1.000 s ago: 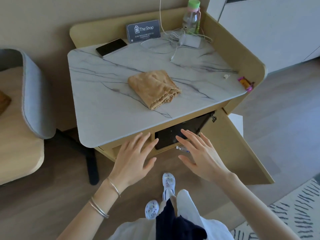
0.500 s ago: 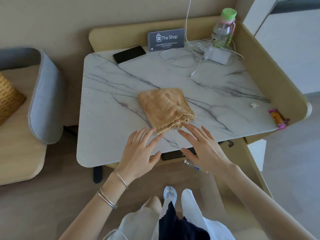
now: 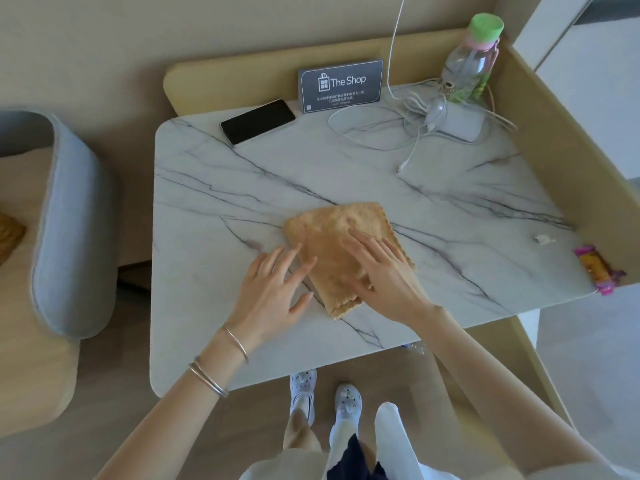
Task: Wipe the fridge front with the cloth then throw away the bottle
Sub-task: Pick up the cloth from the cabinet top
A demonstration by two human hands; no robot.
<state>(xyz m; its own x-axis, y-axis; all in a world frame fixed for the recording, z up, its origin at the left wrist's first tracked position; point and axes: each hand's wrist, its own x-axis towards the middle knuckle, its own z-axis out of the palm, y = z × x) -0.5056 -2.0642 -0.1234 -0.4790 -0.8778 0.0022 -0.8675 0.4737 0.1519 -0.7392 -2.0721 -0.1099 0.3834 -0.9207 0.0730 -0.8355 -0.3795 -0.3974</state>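
Head camera looks down on a marble table (image 3: pixel 214 188). The folded tan cloth (image 3: pixel 332 258) lies flat near its middle. The right hand (image 3: pixel 384 275) rests on the cloth, fingers spread; the left hand (image 3: pixel 273 292), also spread, touches its left edge. A green-capped bottle (image 3: pixel 471 64) stands upright in the far right corner.

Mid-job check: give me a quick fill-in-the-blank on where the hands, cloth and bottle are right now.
1. The right hand lies flat on the ____.
2. The bottle stands upright in the far right corner, topped by a ____ cap.
3. The left hand has its fingers spread and holds ____.
4. The phone lies screen-up to the ____ of the sign.

Missing words: cloth; green; nothing; left
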